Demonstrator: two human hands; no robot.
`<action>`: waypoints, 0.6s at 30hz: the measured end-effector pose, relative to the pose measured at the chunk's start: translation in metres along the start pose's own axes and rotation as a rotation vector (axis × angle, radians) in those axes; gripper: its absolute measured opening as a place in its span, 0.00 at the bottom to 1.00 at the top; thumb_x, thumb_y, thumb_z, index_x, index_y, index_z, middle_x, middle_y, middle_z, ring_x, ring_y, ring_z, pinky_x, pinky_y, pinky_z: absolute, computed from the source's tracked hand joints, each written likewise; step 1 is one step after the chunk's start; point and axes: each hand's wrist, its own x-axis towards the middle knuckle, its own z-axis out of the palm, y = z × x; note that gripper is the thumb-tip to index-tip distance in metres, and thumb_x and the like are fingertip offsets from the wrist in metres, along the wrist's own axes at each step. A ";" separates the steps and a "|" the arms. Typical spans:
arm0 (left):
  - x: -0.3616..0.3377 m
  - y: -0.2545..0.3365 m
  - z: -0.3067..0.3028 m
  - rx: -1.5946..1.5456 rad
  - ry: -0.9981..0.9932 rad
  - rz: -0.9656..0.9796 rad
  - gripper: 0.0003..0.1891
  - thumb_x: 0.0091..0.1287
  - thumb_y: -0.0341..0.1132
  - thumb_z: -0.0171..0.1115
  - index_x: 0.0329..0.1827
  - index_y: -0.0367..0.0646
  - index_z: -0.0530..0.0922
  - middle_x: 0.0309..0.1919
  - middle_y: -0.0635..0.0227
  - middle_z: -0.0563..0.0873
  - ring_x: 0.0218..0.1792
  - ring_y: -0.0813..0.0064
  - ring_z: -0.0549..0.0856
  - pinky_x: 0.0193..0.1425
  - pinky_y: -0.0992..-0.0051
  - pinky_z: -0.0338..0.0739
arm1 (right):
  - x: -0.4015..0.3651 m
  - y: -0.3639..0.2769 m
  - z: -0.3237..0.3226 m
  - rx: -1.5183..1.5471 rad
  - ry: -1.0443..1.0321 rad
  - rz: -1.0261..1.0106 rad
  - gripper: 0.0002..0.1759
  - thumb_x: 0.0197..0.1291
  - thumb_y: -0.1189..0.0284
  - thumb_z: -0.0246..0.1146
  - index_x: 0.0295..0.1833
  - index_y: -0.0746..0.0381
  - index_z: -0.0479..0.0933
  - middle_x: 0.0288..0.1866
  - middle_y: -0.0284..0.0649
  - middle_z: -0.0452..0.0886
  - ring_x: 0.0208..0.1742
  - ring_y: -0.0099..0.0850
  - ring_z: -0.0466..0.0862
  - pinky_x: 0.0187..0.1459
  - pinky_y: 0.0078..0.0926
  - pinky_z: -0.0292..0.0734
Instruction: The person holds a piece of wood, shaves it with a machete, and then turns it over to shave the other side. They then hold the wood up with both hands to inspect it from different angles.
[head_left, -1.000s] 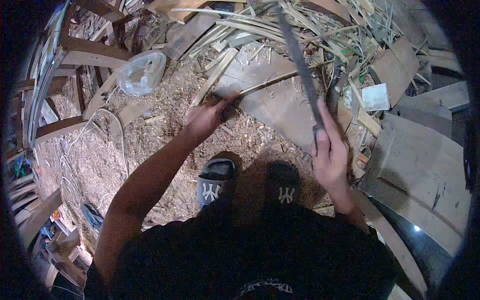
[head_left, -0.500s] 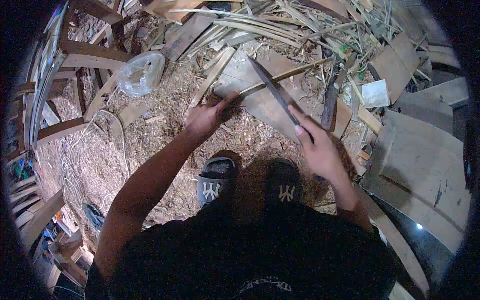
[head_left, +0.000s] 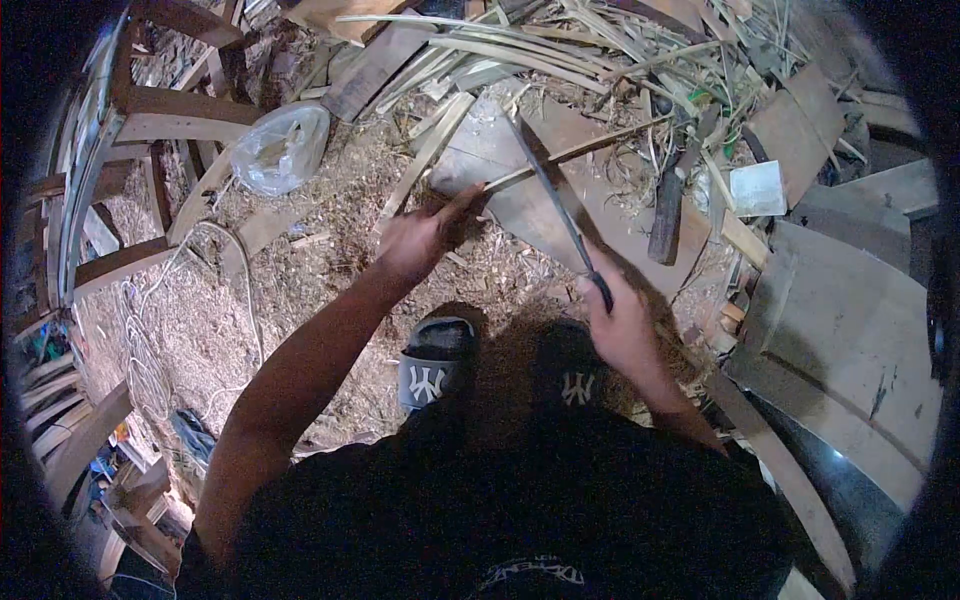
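My left hand (head_left: 412, 246) is closed around the near end of a thin wooden strip (head_left: 615, 138), which reaches away to the upper right. In my right hand (head_left: 628, 322) is the dark handle of a machete (head_left: 552, 192), its long blade pointing up and left. The blade crosses over the strip a short way beyond my left fingers and appears narrow, nearly edge-on. Beneath both lies a flat board (head_left: 530, 215) on the ground. A dark block of wood (head_left: 668, 215) rests to the right of the blade.
Wood shavings (head_left: 330, 260) cover the ground. Long split strips (head_left: 530, 50) pile up at the far side. A clear plastic bag (head_left: 282, 150) and a coiled rope (head_left: 145, 355) lie left. A wooden panel (head_left: 850, 330) stands at right; my sandals (head_left: 425, 378) are close below.
The machete has rolled from showing its broad side to a narrower edge-on view. My right hand has shifted slightly toward me and left; my left hand stays nearly in place.
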 end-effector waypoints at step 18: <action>-0.002 -0.005 0.003 -0.007 -0.124 -0.083 0.35 0.73 0.48 0.60 0.81 0.80 0.55 0.60 0.45 0.82 0.44 0.45 0.89 0.43 0.52 0.86 | -0.015 -0.010 -0.014 -0.005 0.028 -0.125 0.26 0.76 0.70 0.51 0.76 0.58 0.68 0.70 0.52 0.77 0.61 0.51 0.84 0.57 0.38 0.81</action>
